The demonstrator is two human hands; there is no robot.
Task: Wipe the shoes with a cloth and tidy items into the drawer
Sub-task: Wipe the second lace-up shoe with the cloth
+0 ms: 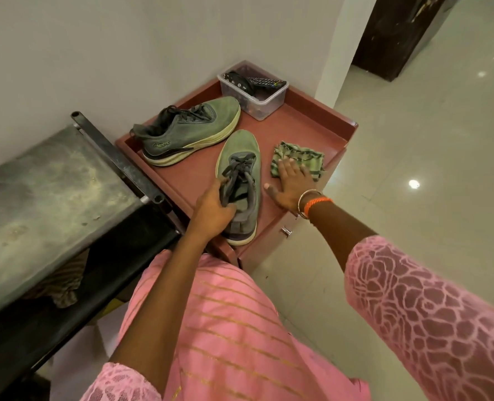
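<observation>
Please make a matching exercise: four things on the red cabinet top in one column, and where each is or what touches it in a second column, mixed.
1. near shoe
2. far shoe
3. cloth
4. plastic box

a. back corner, remote inside
b. left hand grips it
c. right hand rests flat on it
d. by the wall, untouched

Pairs: 1-b, 2-d, 3-c, 4-a

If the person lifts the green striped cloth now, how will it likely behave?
The green striped cloth lies crumpled in soft folds, so it will probably droop limply. It looks thin, likely very light. The right hand rests flat on it, so a push might bunch it rather than slide it.
</observation>
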